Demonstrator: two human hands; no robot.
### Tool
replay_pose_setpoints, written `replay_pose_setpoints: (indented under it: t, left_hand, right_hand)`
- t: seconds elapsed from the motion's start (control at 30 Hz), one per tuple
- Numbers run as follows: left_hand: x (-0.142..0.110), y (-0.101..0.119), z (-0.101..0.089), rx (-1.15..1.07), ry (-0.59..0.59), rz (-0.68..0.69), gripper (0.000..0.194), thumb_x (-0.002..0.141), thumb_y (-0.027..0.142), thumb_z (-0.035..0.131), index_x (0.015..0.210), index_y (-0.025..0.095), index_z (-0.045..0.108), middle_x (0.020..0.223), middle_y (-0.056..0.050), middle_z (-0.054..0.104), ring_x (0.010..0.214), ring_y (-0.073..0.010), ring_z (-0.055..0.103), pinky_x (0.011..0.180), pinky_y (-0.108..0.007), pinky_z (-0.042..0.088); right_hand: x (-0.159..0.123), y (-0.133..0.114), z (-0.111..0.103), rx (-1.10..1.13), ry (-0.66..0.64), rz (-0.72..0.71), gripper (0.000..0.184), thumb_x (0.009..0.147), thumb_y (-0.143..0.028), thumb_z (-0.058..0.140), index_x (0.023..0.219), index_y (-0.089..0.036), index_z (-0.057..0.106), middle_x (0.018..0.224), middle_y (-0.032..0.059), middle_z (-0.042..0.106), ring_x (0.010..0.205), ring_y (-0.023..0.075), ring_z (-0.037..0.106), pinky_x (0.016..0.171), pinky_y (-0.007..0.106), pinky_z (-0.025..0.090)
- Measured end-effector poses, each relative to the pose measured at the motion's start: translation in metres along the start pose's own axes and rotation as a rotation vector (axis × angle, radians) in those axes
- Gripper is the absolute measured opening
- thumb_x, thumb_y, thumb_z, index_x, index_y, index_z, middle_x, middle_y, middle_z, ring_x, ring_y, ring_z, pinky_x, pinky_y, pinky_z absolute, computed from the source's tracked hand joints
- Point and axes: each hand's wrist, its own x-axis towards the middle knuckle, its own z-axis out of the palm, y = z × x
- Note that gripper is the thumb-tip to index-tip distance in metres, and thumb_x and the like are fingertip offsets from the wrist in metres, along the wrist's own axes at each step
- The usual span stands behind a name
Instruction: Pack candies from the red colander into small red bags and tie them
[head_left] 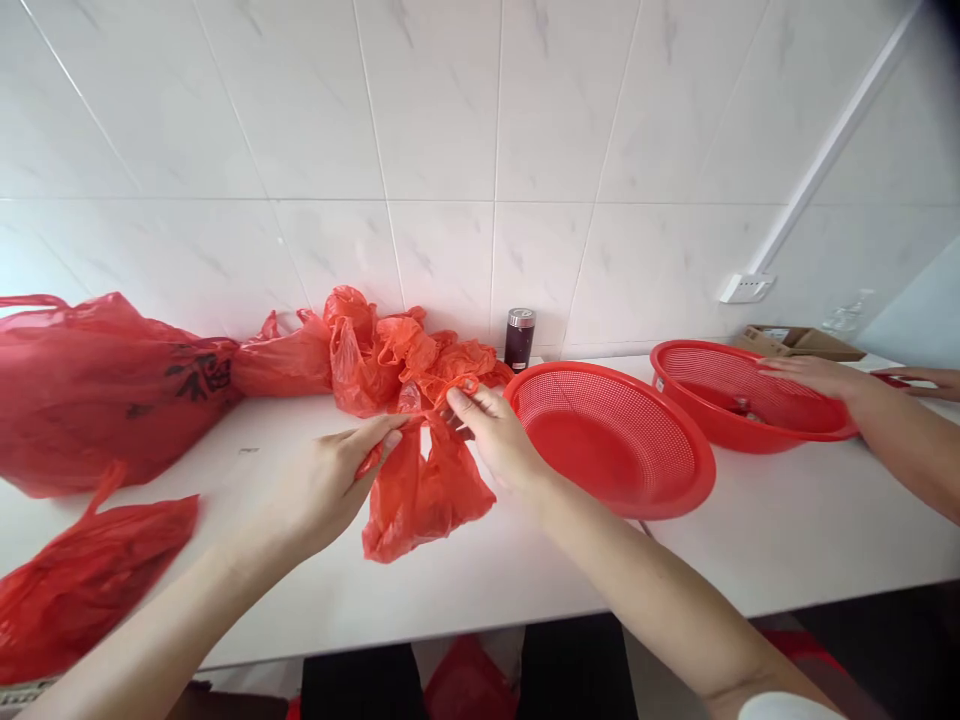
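A small red plastic bag hangs between my two hands just over the white table. My left hand pinches one of its handles, thumb against the fingers. The other handle is gripped by my right hand, whose fingertips are partly hidden behind the plastic. Something bulges in the bottom of the bag, but the red film hides what it is. Close beyond my hands lie several more knotted red bags. To the right of my right hand stands a red perforated basket with nothing visible inside.
A large red bag and a smaller red bag lie at the left. A dark tumbler stands by the wall. At the right, another person's hand rests over a second red basket holding small items. Behind it is a cardboard box.
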Motion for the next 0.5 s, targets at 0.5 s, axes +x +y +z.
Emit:
replay_pose_setpoints:
  t: [0.5]
  left_hand:
    - [-0.006, -0.009, 0.025, -0.725, -0.058, -0.134, 0.041, 0.096, 0.052, 0.033, 0.120, 0.028, 0.055, 0.133, -0.006, 0.052, 0.117, -0.0237, 0.052, 0.100, -0.038, 0.040]
  right_hand:
    - [0.027, 0.043, -0.031, -0.050, 0.402, -0.039, 0.020, 0.090, -0.044, 0.047, 0.091, -0.025, 0.045, 0.064, -0.0047, 0.054, 0.050, 0.0123, 0.055, 0.052, 0.026, 0.050]
